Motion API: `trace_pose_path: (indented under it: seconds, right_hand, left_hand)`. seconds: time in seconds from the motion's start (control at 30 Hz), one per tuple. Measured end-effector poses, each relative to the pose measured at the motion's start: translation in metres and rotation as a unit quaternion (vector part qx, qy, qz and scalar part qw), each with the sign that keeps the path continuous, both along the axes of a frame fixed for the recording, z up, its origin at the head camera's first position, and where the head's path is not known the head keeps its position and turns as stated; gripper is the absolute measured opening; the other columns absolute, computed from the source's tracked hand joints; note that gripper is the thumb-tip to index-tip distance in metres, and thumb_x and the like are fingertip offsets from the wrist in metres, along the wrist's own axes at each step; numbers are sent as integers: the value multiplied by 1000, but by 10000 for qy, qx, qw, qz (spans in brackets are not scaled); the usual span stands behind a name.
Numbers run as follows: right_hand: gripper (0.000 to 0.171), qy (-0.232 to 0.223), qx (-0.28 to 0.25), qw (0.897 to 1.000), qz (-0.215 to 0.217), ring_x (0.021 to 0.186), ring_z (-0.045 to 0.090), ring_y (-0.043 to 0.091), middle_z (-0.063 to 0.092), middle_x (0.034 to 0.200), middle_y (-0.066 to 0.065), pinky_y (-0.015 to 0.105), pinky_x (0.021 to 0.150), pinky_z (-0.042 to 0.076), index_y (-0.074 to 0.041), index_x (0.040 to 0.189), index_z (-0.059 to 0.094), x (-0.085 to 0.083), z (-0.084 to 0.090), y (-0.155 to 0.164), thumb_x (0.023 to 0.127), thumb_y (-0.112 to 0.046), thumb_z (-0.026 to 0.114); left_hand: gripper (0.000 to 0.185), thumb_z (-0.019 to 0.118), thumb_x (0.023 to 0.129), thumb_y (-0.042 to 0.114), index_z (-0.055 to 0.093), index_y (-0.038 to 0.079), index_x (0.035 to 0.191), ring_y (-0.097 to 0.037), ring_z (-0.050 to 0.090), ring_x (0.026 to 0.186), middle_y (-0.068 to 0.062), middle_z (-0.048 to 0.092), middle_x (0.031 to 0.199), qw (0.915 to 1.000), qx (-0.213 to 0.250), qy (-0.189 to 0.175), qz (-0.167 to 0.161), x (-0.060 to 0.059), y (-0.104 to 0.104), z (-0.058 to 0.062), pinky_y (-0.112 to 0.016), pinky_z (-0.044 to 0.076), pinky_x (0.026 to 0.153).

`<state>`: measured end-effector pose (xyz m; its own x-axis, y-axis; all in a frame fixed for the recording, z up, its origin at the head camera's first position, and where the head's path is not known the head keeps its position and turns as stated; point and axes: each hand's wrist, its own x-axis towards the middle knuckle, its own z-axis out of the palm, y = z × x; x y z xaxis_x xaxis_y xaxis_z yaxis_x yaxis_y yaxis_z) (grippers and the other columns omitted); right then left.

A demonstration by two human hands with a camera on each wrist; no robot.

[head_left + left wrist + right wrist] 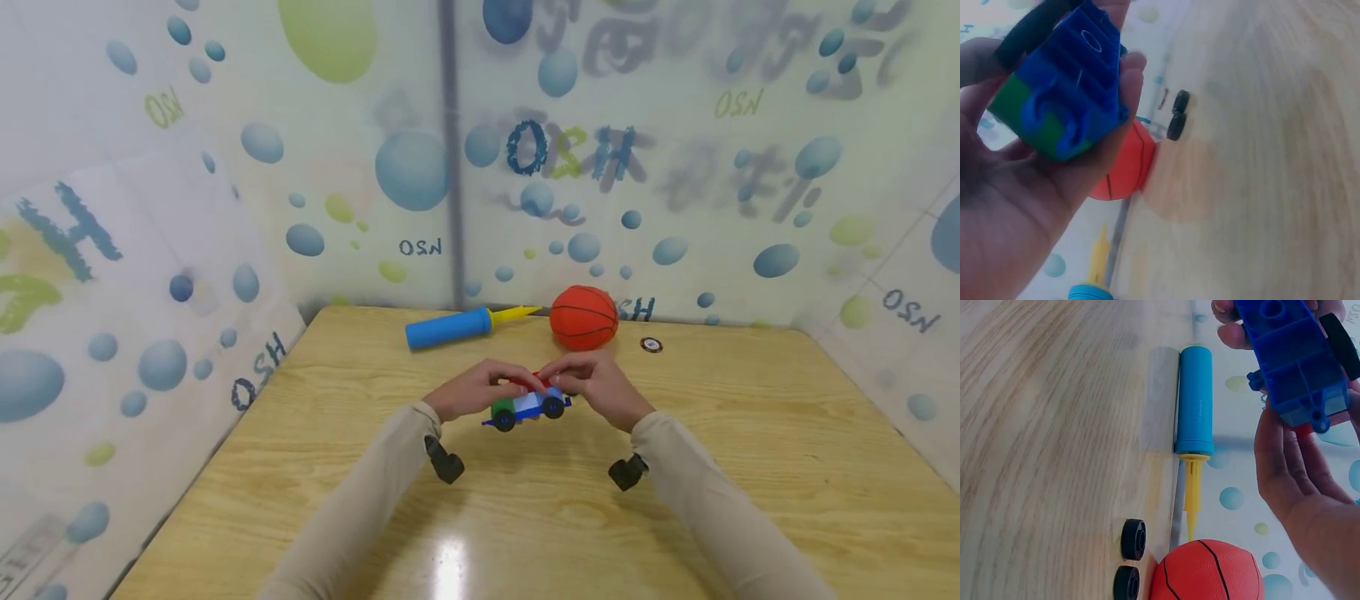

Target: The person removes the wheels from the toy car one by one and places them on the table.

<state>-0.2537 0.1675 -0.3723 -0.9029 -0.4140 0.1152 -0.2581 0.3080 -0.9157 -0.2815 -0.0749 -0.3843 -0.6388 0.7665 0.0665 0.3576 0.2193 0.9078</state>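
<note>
both your left hand (474, 390) and right hand (592, 385) have fingers clamped on the blue, green and red plastic block car (527, 405) just above the wooden bench (675, 467), so hold it level and squeeze evenly.

A light wooden surface (675, 500) with visible grain fills the near and middle scene, and a bright patch of overhead light glares on its near edge. Pale walls (337, 208) printed with blue and green bubbles and lettering close it in on the left, far and right sides. A dark vertical strip (450, 150), possibly a seam or post, runs down the far wall.
</note>
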Motion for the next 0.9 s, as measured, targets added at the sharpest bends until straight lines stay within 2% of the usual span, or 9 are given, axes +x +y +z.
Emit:
trace_pose_path:
  seconds: [0.07,0.17,0.27,0.37,0.43,0.53,0.67,0.77,0.9]
  right_hand:
    - [23,-46,-34,10000,37,102,72,16,71,121,20,36,95,57,-1,116,72,0,-1,0,99,-6,59]
    - [24,-116,-59,9999,29,102,71,15,71,122,18,35,96,56,-1,118,72,1,-3,0,99,-7,58]
    - [25,-91,-63,9999,-5,106,69,19,70,123,18,37,97,56,-3,121,71,1,-4,-1,100,-10,58]
    - [26,217,93,9996,-135,116,65,27,68,129,15,42,99,55,-6,123,71,4,-6,-1,102,-14,58]
    - [26,499,177,9981,-330,119,63,30,66,131,13,46,99,56,-9,123,71,8,-7,-1,101,-17,59]
    - [23,999,326,9911,-816,108,63,26,67,120,10,41,91,59,-11,120,72,14,-8,0,100,-18,62]
    - [18,1399,449,9806,-1297,84,64,18,71,100,9,25,74,57,-10,113,74,20,-13,1,97,-15,66]
    - [14,1306,332,9836,-1197,73,65,20,72,93,15,25,66,56,-7,107,72,23,-18,1,96,-13,68]
    - [15,1036,49,9905,-898,65,63,20,68,89,20,32,63,58,-3,106,65,23,-21,-4,95,-12,69]
  left_hand:
    - [30,47,106,15,68,11,127,-15,68,112,-5,65,136,9995,99,-242,-200,1,1,-2,-32,50,104]
    - [31,45,107,15,66,8,129,-23,74,103,-9,64,138,9981,268,-448,-332,1,2,-6,-33,51,105]
    - [30,46,107,16,66,10,129,-26,76,96,-8,64,136,9985,314,-372,-255,1,2,-8,-35,50,106]
    - [30,49,106,19,65,15,131,-25,76,94,-5,65,136,9993,255,-247,-115,1,3,-9,-38,49,107]
    - [30,52,105,22,65,21,132,-19,74,101,-1,64,136,9998,138,-108,25,2,3,-9,-38,49,105]
    - [31,53,105,24,64,27,133,-17,71,102,1,65,135,9995,46,-20,301,2,2,-9,-36,51,96]
    - [32,52,105,24,63,31,135,-28,74,99,-2,66,132,9982,160,-212,542,4,1,-9,-35,53,91]
    - [34,52,105,22,63,32,135,-26,69,109,2,64,136,9971,148,-108,734,5,1,-9,-34,51,94]
    - [35,54,103,19,64,31,135,-18,54,118,4,62,139,9940,40,206,1077,5,1,-7,-32,48,91]
